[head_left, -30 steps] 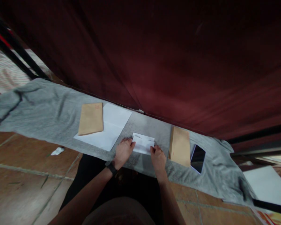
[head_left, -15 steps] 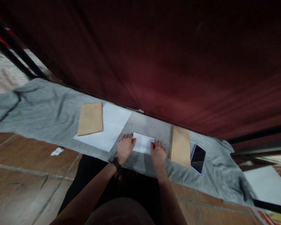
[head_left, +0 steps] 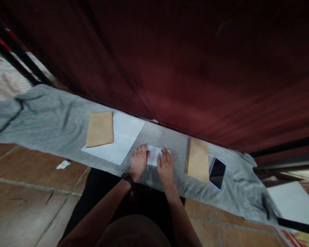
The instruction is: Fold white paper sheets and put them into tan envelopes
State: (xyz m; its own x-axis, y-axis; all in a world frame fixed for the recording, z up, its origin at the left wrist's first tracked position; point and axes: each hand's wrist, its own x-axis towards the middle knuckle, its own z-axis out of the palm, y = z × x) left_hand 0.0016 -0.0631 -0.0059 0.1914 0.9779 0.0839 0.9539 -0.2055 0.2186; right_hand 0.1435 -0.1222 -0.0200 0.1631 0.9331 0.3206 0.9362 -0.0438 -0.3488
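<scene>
A small folded sheet of white paper [head_left: 152, 158] lies flat on the grey cloth between my hands. My left hand [head_left: 139, 160], with a dark watch on its wrist, rests at the paper's left edge, fingers stretched out and the thumb along that edge. On the right part of the paper lies my right hand [head_left: 166, 168], its fingers extended over it and covering that end. Left of my hands, larger white sheets [head_left: 123, 132] lie partly under a brown envelope [head_left: 100, 128]. A stack of brown envelopes [head_left: 198, 159] lies to the right.
The grey cloth [head_left: 48, 120] covers a long narrow surface. A phone [head_left: 217, 173] lies right of the envelope stack. Dark red fabric [head_left: 170, 68] hangs along the far edge. A white scrap [head_left: 63, 164] is on the tiled floor, and a white board [head_left: 295, 202] stands far right.
My right hand has moved left from the paper's right edge onto its top, with the fingers now straighter. My left hand stays at the left edge, its fingers more extended.
</scene>
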